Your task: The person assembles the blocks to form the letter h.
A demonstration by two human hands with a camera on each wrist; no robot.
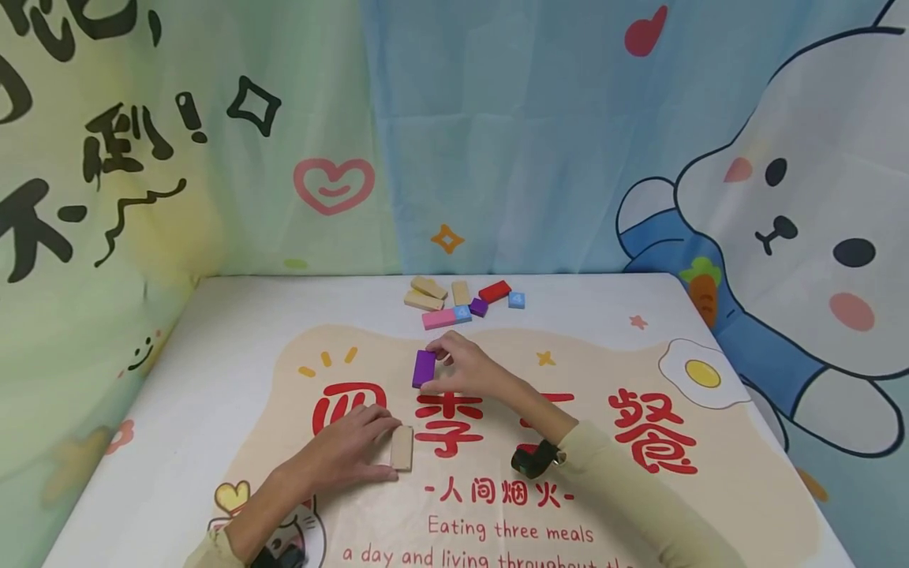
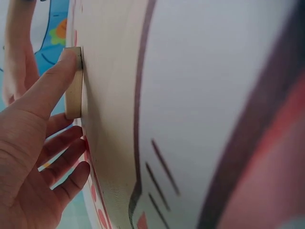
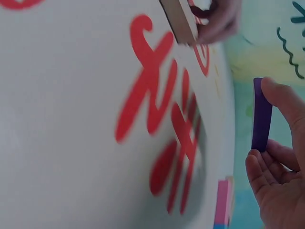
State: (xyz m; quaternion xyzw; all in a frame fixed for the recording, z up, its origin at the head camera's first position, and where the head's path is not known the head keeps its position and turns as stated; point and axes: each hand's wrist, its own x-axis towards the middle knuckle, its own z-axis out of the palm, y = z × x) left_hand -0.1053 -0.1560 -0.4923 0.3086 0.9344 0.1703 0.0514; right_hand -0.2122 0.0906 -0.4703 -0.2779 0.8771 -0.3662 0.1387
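Observation:
In the head view my right hand (image 1: 467,368) holds a purple block (image 1: 424,369) by its two ends, between thumb and fingers. The right wrist view shows that purple block (image 3: 261,114) raised off the tabletop. Nearer to me, my left hand (image 1: 339,448) has its thumb and index finger at the two ends of a plain wooden block (image 1: 402,449). The left wrist view shows the thumb on one end of this wooden block (image 2: 74,90), which is at the table surface; the other fingers are spread below it.
Toward the back edge of the white table (image 1: 234,315) lies a loose group of blocks: a red one (image 1: 495,291), a pink one (image 1: 439,319), a small purple one (image 1: 479,307), blue ones (image 1: 517,300) and several wooden ones (image 1: 424,300). A printed curtain (image 1: 497,142) hangs behind.

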